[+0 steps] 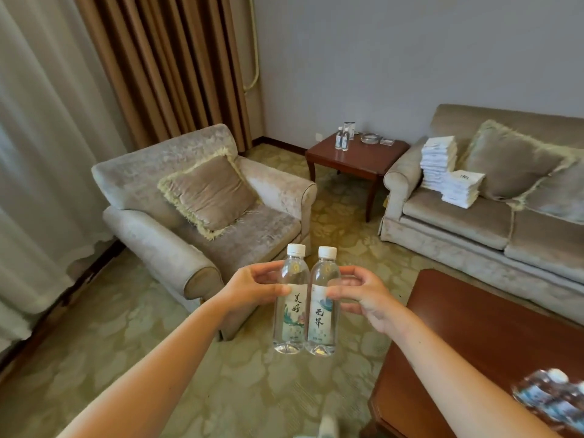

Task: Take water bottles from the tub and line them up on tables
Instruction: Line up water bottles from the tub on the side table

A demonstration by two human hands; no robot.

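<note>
Left hand [252,287] pinches left bottle [290,298] at upper body, right hand [363,295] pinches right bottle [322,301] same way. Both upright, touching side by side, in air over carpet [158,343], near counter [458,327] at right. We judge them full: fairly heavy, thin walls yielding, smooth plastic slippery. Firmer hold mid-body, round label.

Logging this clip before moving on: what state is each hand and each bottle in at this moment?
left hand: grips left bottle.
right hand: grips right bottle.
left bottle: capped, upright, held in the air.
right bottle: capped, upright, side by side with left bottle.
side-table bottles: standing together on side table.
lower-right bottles: blurred, cannot tell.
</note>
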